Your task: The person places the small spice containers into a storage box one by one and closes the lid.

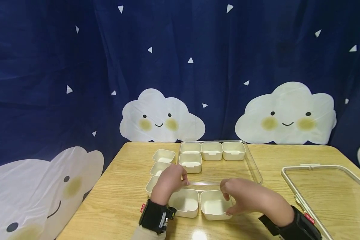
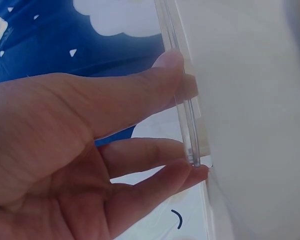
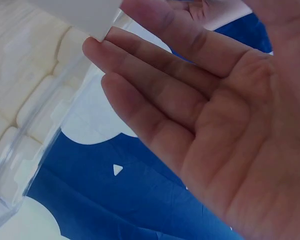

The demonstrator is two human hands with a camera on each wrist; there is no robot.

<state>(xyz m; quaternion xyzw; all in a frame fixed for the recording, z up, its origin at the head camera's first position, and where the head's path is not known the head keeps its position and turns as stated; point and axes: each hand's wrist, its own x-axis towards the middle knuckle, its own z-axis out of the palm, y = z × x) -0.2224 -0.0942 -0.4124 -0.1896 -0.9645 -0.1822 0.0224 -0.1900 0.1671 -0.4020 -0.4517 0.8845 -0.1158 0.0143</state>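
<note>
Just left of centre in the head view, my left hand [image 1: 171, 180] is at the front left of a clear tray [image 1: 195, 183]. Its thumb and fingers pinch the tray's clear rim [image 2: 192, 125] in the left wrist view. My right hand [image 1: 247, 196] holds the right side of a cream bin [image 1: 213, 205], thumb by its front corner. In the right wrist view, fingertips [image 3: 92, 50] meet a pale corner of the bin [image 3: 85, 15]. A second cream bin [image 1: 184, 201] sits to its left, below my left hand.
Several cream bins [image 1: 190, 161] stand inside the tray along its back and left. More bins [image 1: 164, 155] line up on the table outside its left side, partly behind my left hand. A cream-edged clear lid [image 1: 297, 193] lies at right. Behind the table [image 1: 108, 203] hangs a blue curtain [image 1: 174, 40].
</note>
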